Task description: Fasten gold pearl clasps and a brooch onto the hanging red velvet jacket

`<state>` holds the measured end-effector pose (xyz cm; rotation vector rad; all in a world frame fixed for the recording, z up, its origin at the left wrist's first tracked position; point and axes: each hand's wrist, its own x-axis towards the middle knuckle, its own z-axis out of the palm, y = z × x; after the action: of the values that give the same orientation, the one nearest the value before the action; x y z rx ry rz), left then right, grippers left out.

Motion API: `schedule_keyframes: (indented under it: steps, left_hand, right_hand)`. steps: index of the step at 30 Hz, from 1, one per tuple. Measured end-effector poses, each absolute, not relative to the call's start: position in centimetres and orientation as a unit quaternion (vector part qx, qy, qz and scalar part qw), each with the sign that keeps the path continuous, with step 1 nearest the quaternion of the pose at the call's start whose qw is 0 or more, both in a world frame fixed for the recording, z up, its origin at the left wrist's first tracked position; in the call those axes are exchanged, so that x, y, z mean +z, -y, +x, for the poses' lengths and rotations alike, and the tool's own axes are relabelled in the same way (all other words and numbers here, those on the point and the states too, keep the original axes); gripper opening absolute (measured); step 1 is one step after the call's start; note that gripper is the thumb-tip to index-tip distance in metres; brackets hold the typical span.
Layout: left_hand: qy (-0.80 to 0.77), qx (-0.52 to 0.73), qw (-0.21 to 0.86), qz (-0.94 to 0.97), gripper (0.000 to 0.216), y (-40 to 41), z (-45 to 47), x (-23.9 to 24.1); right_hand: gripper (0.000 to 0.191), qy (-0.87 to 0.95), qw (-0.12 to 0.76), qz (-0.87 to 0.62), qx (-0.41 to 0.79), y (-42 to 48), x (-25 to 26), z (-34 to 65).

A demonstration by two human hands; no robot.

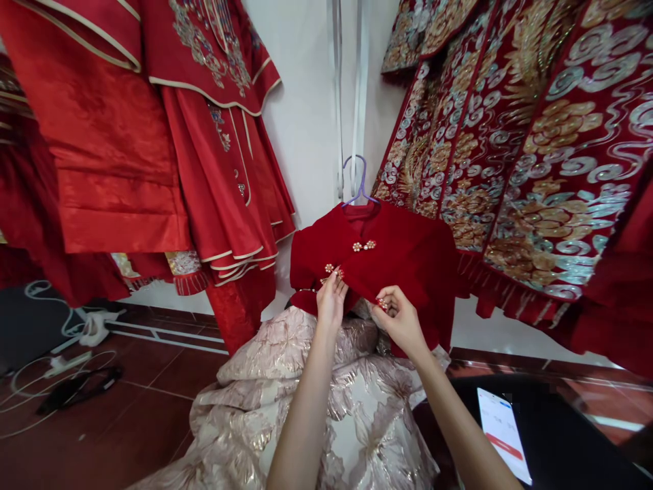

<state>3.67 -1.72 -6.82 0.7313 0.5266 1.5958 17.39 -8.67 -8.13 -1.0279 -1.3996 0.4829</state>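
A dark red short-sleeved velvet jacket hangs in front of me on a purple hanger. One pair of gold and pearl flower-shaped fasteners spans its front opening near the neck. Lower down, my left hand pinches the jacket's edge by another flower fastener. The fingers of my right hand are closed on the opposite front edge, around a third flower fastener. Below both hands spreads a pale pink, shiny floral skirt. My fingertips partly cover the two lower fasteners.
Red garments hang at the left, and a heavily embroidered red skirt at the right. A lit phone lies on a black surface. White cables run over the tiled floor.
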Motion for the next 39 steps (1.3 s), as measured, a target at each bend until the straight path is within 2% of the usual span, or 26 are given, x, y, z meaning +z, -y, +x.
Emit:
schedule_keyframes:
  steps: [10, 14, 17, 22, 24, 27, 30, 33, 35, 37, 39]
  left_hand:
    - [-0.299, 0.697, 0.571, 0.313, 0.027, 0.6, 4.0, -6.4]
    - [-0.331, 0.642, 0.540, 0.433, 0.035, 0.3, 4.7, -3.9]
    - [-0.346, 0.620, 0.385, 0.590, 0.023, -0.2, 5.1, -1.8]
    - [-0.412, 0.482, 0.039, 0.772, 0.021, -0.6, 4.8, 0.8]
    - [-0.401, 0.445, -0.046, 0.800, 0.021, -0.7, 4.4, 1.6]
    - [-0.338, 0.400, -0.109, 0.845, 0.017, -1.2, 3.7, 2.8]
    - [-0.276, 0.357, -0.136, 0.882, 0.012, -1.8, 3.2, 3.6]
    - [-0.233, 0.329, -0.158, 0.901, 0.009, -2.2, 3.0, 4.2]
    - [-0.218, 0.317, -0.179, 0.905, 0.009, -2.4, 3.0, 4.5]
    - [-0.211, 0.301, -0.215, 0.905, 0.012, -2.7, 3.2, 4.7]
    - [-0.209, 0.274, -0.273, 0.898, 0.018, -3.2, 3.5, 4.8]
  right_hand:
    - [0.016, 0.640, 0.583, -0.456, 0.203, 9.1, -7.8, 16.8]
    - [0.021, 0.611, 0.616, -0.477, 0.139, 9.7, -7.0, 17.2]
    - [0.029, 0.560, 0.675, -0.473, 0.091, 10.4, -6.2, 17.8]
    - [0.025, 0.527, 0.708, -0.468, 0.048, 11.2, -5.4, 18.7]
    - [0.024, 0.521, 0.719, -0.459, 0.035, 11.1, -5.3, 19.1]
    - [0.024, 0.506, 0.721, -0.473, 0.024, 10.7, -5.5, 19.9]
    - [0.024, 0.554, 0.654, -0.498, 0.127, 10.3, -5.8, 21.1]
    - [0.067, 0.654, 0.506, -0.489, 0.279, 10.8, -6.0, 22.4]
    - [0.083, 0.686, 0.435, -0.492, 0.314, 11.4, -6.1, 23.1]
    - [0.080, 0.695, 0.417, -0.496, 0.310, 11.9, -6.0, 23.5]
    - [0.070, 0.692, 0.438, -0.494, 0.292, 12.0, -5.7, 23.6]
